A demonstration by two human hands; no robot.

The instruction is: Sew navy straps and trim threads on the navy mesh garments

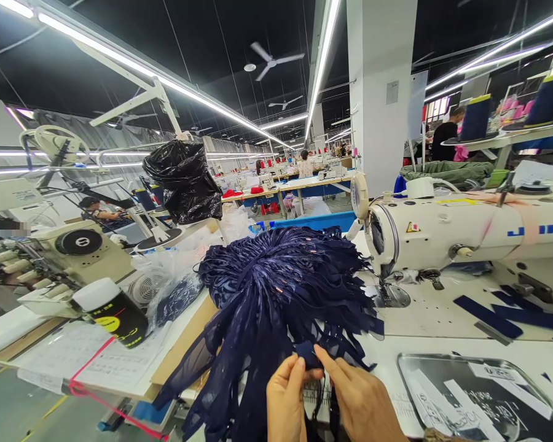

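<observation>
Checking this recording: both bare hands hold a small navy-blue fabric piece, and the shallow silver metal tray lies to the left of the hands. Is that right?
Not quite: in the head view, the shallow silver metal tray lies to the right of the bare left hand and bare right hand, which do hold the small navy-blue fabric piece.

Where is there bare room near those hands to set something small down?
The sewing machine bed looks bare between the needle plate and the navy strips. A narrow patch of white table shows between the right hand and the metal tray. It's crowded where the navy fabric bundle spreads, and paper slips fill much of the tray.
</observation>
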